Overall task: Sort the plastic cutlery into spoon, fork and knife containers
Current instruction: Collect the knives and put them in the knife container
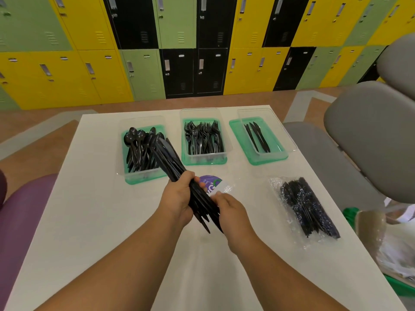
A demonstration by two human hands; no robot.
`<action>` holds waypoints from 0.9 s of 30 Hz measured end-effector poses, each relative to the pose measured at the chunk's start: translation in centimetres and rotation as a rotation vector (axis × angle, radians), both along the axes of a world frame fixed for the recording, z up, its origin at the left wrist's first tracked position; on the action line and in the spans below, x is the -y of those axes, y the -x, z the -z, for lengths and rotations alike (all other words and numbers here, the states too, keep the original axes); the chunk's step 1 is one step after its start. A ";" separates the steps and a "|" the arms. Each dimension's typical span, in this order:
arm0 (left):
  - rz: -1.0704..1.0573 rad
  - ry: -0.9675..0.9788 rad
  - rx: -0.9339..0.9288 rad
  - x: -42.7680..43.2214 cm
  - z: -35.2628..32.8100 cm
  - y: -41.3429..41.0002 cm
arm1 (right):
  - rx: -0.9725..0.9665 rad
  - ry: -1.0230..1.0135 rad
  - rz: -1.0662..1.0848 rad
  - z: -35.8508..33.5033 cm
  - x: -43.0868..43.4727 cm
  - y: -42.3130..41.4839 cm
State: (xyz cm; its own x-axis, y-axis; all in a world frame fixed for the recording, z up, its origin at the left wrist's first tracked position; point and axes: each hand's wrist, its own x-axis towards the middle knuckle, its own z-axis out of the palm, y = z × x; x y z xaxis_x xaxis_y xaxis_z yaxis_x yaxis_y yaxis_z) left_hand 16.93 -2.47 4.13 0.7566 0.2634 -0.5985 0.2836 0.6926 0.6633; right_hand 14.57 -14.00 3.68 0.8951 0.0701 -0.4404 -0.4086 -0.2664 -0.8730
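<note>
My left hand point(179, 196) is gripping a thick bundle of glossy black plastic knives point(177, 173), blades slanting up over the clear spoon container point(140, 151). My right hand point(229, 209) is pinching the bundle's lower handle ends above the white table point(101, 221).

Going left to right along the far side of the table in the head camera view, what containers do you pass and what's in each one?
Spoon container, heaped with black spoons → fork container, well filled with black forks → knife container, holding only a few black knives.
</note>
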 end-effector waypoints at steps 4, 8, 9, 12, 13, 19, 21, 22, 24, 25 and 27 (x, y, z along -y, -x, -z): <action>-0.013 0.011 0.139 -0.1 -0.5 -0.1 | -0.525 -0.458 0.336 0.8 -0.4 0.5; 0.025 0.042 0.163 0.8 -1.0 0.8 | -0.589 -0.697 0.448 0.7 -0.9 0.3; 0.039 0.057 0.168 0.9 -1.0 1.0 | -0.582 -0.709 0.454 0.6 -1.0 0.2; 0.134 0.052 0.192 1.3 -1.0 1.7 | -0.567 -0.677 0.379 0.5 -1.0 0.2; 0.175 0.034 0.199 1.4 -1.1 2.0 | -0.552 -0.601 0.297 0.3 -1.0 0.1; 0.517 -0.195 0.155 1.0 -0.3 3.1 | -0.088 -0.131 0.088 -3.8 -0.1 -5.3; 0.665 -0.222 0.151 1.0 -0.1 3.7 | 0.143 -0.089 0.027 -6.7 0.1 -8.1; 0.722 -0.226 0.147 1.1 0.0 3.9 | 0.219 -0.053 -0.047 -8.0 0.1 -9.2; 0.794 -0.235 0.125 1.3 -0.1 4.1 | 0.206 0.027 -0.274 -9.8 0.2 -10.6; 0.810 -0.236 0.110 1.3 -0.2 4.1 | 0.143 0.090 -0.406 -10.4 0.2 -10.8; 0.816 -0.223 0.099 1.3 -0.5 3.8 | 0.054 0.276 -0.623 -10.7 0.1 -10.8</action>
